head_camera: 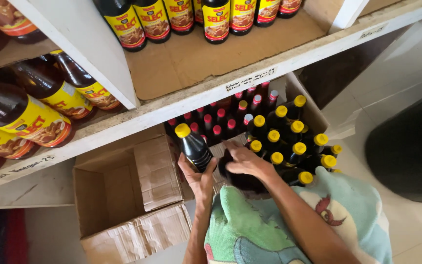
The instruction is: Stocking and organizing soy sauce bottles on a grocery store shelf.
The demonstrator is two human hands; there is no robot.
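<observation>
Below shelf, left hand point(199, 178), yellow-capped bottle point(193, 145)

The right hand point(242, 160) hides the bottle beneath it; the top-shelf bottles point(181, 17) lose their necks past the frame's upper edge.

A shop stockroom or store aisle: white wooden shelves point(181, 105) with handwritten shelf labels point(250, 80), rows of identical dark sauce bottles point(181, 14), opened cardboard boxes point(123, 195) on tiled floor point(391, 83)
</observation>
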